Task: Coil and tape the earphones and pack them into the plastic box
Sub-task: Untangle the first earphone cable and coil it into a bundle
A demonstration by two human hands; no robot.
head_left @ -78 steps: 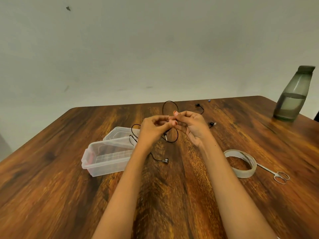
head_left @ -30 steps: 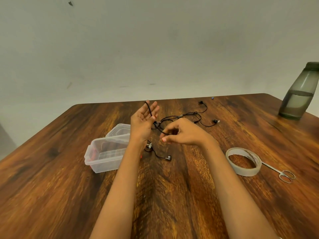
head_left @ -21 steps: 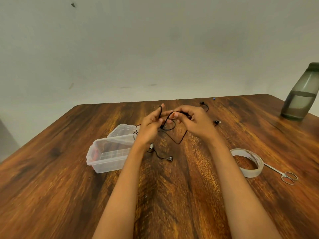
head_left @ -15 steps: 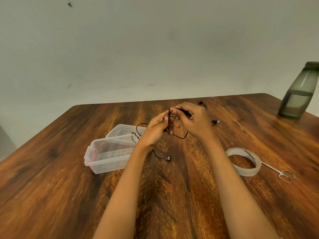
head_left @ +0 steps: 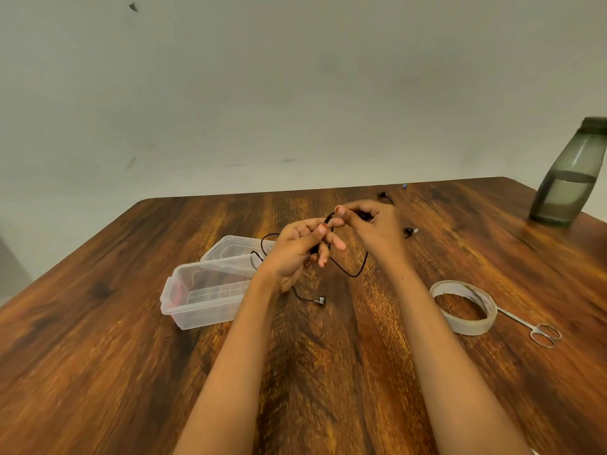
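Left hand [head_left: 292,249]: pinching the black earphones [head_left: 348,270] cable above the table [head_left: 98,356].
Right hand [head_left: 374,229]: fingers closed on the same cable.
Plastic box [head_left: 203,297]: open, just left of the hands.
Tape roll [head_left: 466,307]: no readable writing.
Scissors [head_left: 538,330]: beside the tape roll.

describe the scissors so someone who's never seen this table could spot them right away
On the wooden table, look to the person's right, nearer than the dark bottle. There lies a tape roll; the scissors lie flat just right of it, tips toward the roll. They are the only metal thing: small, thin, silver, with two finger loops.
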